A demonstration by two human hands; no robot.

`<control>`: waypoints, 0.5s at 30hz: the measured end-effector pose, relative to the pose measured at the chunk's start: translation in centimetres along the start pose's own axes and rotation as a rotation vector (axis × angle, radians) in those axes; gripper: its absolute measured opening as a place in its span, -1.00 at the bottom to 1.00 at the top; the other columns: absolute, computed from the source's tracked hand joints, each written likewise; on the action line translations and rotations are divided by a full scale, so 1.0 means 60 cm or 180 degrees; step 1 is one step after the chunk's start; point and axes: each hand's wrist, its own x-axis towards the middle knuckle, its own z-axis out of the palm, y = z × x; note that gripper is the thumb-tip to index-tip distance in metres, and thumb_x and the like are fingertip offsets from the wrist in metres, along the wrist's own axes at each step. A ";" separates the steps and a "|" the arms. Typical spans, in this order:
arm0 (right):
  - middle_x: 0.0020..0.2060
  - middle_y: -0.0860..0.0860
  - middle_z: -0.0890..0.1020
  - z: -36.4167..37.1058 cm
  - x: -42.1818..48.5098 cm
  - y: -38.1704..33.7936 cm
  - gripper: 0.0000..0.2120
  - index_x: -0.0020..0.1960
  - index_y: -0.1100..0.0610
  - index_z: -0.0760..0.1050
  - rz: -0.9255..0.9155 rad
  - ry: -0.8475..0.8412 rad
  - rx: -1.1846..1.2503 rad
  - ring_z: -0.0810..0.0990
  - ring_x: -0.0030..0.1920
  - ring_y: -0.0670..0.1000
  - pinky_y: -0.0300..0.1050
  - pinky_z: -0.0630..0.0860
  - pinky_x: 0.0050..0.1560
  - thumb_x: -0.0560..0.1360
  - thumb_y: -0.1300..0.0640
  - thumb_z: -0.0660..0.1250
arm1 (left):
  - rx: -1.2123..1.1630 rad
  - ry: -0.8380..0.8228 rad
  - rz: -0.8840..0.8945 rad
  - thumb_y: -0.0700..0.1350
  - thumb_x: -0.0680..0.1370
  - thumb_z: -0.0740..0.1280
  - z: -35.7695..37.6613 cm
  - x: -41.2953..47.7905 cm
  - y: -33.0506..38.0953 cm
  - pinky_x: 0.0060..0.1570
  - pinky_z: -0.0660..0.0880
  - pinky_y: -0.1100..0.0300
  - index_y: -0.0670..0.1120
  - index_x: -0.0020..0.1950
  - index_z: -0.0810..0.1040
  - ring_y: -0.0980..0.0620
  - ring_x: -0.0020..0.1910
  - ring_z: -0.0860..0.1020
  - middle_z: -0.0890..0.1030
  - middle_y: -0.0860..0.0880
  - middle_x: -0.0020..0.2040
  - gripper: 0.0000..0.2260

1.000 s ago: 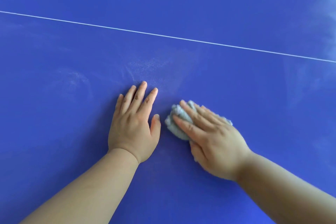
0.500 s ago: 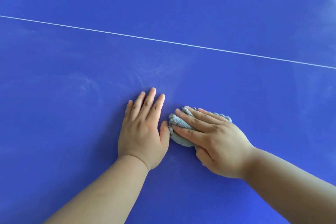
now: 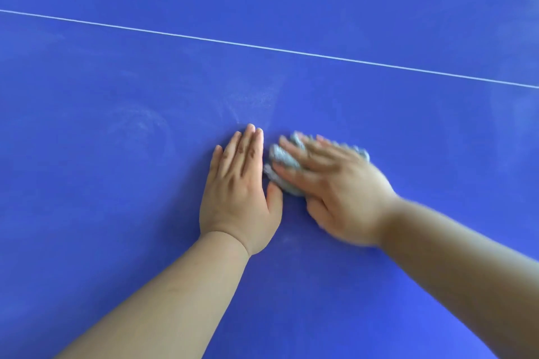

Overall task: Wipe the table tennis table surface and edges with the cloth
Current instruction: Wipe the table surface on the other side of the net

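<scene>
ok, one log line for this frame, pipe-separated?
phase: wiping surface | right hand: pressing cloth, motion-blurred | left hand: flat on table, beside cloth | white line: beyond both hands | smears: ahead of left hand

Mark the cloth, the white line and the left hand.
cloth (image 3: pixel 280 155), head view: its uncovered grey left part.
white line (image 3: pixel 262 48), head view: about midway along its visible length.
left hand (image 3: pixel 239 192), head view: the back of the hand, which lies flat.
</scene>
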 end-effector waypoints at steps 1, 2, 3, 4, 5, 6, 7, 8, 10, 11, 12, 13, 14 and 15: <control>0.66 -0.03 0.18 0.006 -0.025 -0.010 -0.31 0.66 -0.07 0.20 -0.0188 -0.0044 0.0074 0.12 0.66 0.05 0.09 0.11 0.64 0.51 0.10 0.05 | 0.0035 -0.0014 -0.0019 0.13 0.60 -0.05 -0.001 -0.001 -0.001 0.64 -0.03 -0.06 -0.12 0.71 -0.02 0.03 0.68 -0.05 0.00 -0.01 0.71 -0.31; 0.66 -0.04 0.18 0.006 -0.031 -0.003 -0.32 0.66 -0.06 0.20 -0.0307 -0.0084 0.0115 0.11 0.66 0.04 0.10 0.12 0.63 0.52 0.11 0.05 | 0.0081 -0.0044 -0.0018 0.14 0.60 -0.08 -0.001 -0.001 -0.001 0.64 -0.05 -0.05 -0.12 0.71 -0.04 0.04 0.68 -0.08 -0.03 -0.02 0.71 -0.29; 0.65 -0.04 0.18 -0.002 -0.020 0.014 -0.32 0.66 -0.04 0.21 -0.0281 -0.0085 0.0108 0.12 0.66 0.04 0.10 0.13 0.63 0.53 0.10 0.05 | 0.0123 -0.0085 0.0005 0.14 0.59 -0.08 0.000 0.000 0.000 0.64 -0.06 -0.05 -0.12 0.71 -0.05 0.05 0.68 -0.11 -0.06 -0.02 0.71 -0.29; 0.66 -0.02 0.18 -0.015 0.004 0.036 -0.32 0.66 -0.03 0.20 -0.0082 -0.0029 0.0095 0.12 0.66 0.06 0.10 0.12 0.63 0.52 0.08 0.02 | 0.0156 -0.0117 0.0017 0.14 0.60 -0.06 0.001 0.001 0.002 0.64 -0.07 -0.04 -0.11 0.71 -0.05 0.05 0.68 -0.12 -0.07 -0.01 0.71 -0.29; 0.66 -0.01 0.16 -0.031 0.040 0.060 -0.31 0.67 -0.01 0.18 0.0213 0.0081 0.0057 0.11 0.66 0.08 0.09 0.10 0.64 0.52 0.05 -0.02 | 0.0175 -0.0121 0.0002 0.13 0.60 -0.03 0.000 0.001 0.002 0.64 -0.08 -0.04 -0.10 0.71 -0.04 0.06 0.68 -0.13 -0.08 -0.01 0.71 -0.30; 0.67 0.00 0.13 -0.048 0.082 0.083 -0.30 0.67 -0.02 0.15 0.0531 0.0183 0.0022 0.08 0.66 0.09 0.09 0.08 0.64 0.51 0.03 -0.05 | 0.0175 -0.0114 -0.0012 0.12 0.60 0.00 0.000 0.001 0.001 0.64 -0.09 -0.03 -0.10 0.71 -0.04 0.06 0.68 -0.13 -0.08 -0.01 0.72 -0.30; 0.67 0.00 0.11 -0.062 0.123 0.104 -0.30 0.68 -0.02 0.12 0.0800 0.0226 0.0003 0.06 0.67 0.10 0.09 0.06 0.64 0.52 0.02 -0.06 | 0.0178 -0.0115 -0.0015 0.12 0.60 0.00 0.000 0.002 0.000 0.64 -0.10 -0.03 -0.10 0.71 -0.04 0.06 0.68 -0.13 -0.08 -0.01 0.72 -0.29; 0.68 0.00 0.09 -0.070 0.159 0.120 -0.32 0.68 -0.03 0.10 0.0978 0.0261 -0.0018 0.04 0.67 0.11 0.08 0.04 0.64 0.54 0.02 -0.05 | 0.0192 -0.0120 -0.0015 0.13 0.60 -0.01 0.000 0.002 0.000 0.64 -0.11 -0.02 -0.10 0.71 -0.05 0.05 0.68 -0.13 -0.08 -0.01 0.72 -0.29; 0.68 -0.01 0.08 -0.074 0.205 0.126 -0.35 0.68 -0.07 0.09 0.1044 0.0304 -0.0063 0.02 0.67 0.10 0.04 -0.02 0.65 0.58 0.02 -0.03 | 0.0222 -0.0083 -0.0049 0.15 0.59 -0.05 0.002 0.001 0.000 0.64 -0.12 0.00 -0.11 0.71 -0.06 0.03 0.68 -0.12 -0.09 -0.02 0.72 -0.27; 0.68 -0.01 0.08 -0.070 0.214 0.118 -0.35 0.68 -0.09 0.08 0.0972 0.0292 -0.0047 0.01 0.67 0.09 0.03 -0.04 0.65 0.57 0.03 -0.05 | 0.0208 -0.0061 -0.0070 0.16 0.58 -0.06 0.002 0.001 0.000 0.65 -0.11 0.00 -0.13 0.71 -0.06 0.01 0.68 -0.11 -0.09 -0.04 0.72 -0.26; 0.68 -0.01 0.09 -0.064 0.211 0.104 -0.32 0.68 -0.10 0.09 0.0818 0.0242 -0.0034 0.02 0.67 0.08 0.03 -0.03 0.65 0.55 0.04 -0.07 | 0.0187 -0.0056 -0.0095 0.16 0.57 -0.05 0.002 0.002 0.000 0.65 -0.11 -0.01 -0.15 0.71 -0.06 -0.01 0.68 -0.10 -0.09 -0.05 0.71 -0.25; 0.67 -0.01 0.11 -0.055 0.196 0.085 -0.29 0.68 -0.11 0.10 0.0581 0.0176 -0.0055 0.04 0.67 0.08 0.04 -0.01 0.65 0.51 0.05 -0.08 | 0.0185 -0.0060 -0.0126 0.17 0.57 -0.04 0.001 0.002 0.000 0.65 -0.10 -0.02 -0.16 0.70 -0.06 -0.02 0.69 -0.09 -0.09 -0.07 0.71 -0.24; 0.67 -0.03 0.13 -0.046 0.166 0.062 -0.27 0.68 -0.12 0.11 0.0308 0.0074 -0.0095 0.06 0.67 0.07 0.05 0.02 0.65 0.49 0.06 -0.09 | 0.0197 -0.0062 -0.0161 0.17 0.56 -0.02 0.000 0.002 -0.001 0.64 -0.10 -0.03 -0.18 0.70 -0.06 -0.04 0.69 -0.10 -0.10 -0.08 0.71 -0.23; 0.66 -0.04 0.15 -0.035 0.126 0.039 -0.27 0.67 -0.12 0.14 0.0033 -0.0025 -0.0104 0.09 0.66 0.06 0.07 0.05 0.64 0.48 0.06 -0.09 | 0.0204 -0.0060 -0.0199 0.18 0.55 -0.02 0.001 0.001 0.000 0.64 -0.09 -0.04 -0.20 0.70 -0.06 -0.05 0.69 -0.10 -0.10 -0.10 0.71 -0.21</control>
